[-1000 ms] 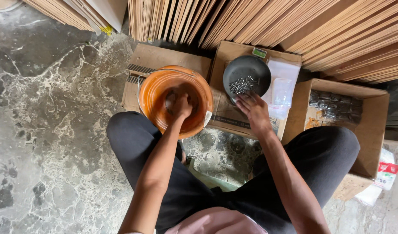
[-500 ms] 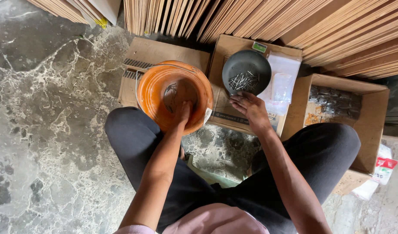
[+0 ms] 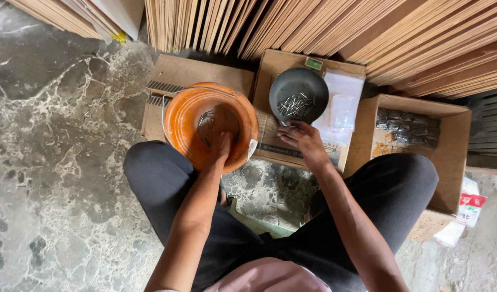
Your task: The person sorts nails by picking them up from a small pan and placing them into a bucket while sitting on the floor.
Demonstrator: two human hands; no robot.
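1. The left hand [image 3: 221, 147] reaches down into the orange bucket [image 3: 178, 116], fingers curled near the bottom among a few loose nails [image 3: 206, 120]. Whether it has actually closed on any nails cannot be told; the fingers are hidden by the hand itself.

2. The right hand [image 3: 302, 141] rests loosely open, palm down, on the flat cardboard box [image 3: 270, 59], just beside the near rim of the dark round pan [image 3: 313, 86]. It holds nothing that shows.

3. The pan sits on that box and carries a small heap of thin steel nails [image 3: 294, 105] near its middle.

4. To the right of the pan lie clear plastic bags [image 3: 343, 105]; further right stands an open carton [image 3: 459, 157] with packed bags of nails [image 3: 408, 125] inside.

5. The nails look small, stiff and light singly, with sharp points. They would likely slip through loose fingers, so a pinch across the shanks of a small bunch seems the safest hold.

6. The bucket stands on another cardboard sheet [image 3: 199, 70] between the person's knees, on a marbled stone floor [image 3: 59, 162]. Plywood sheets [image 3: 313, 27] lean along the back.
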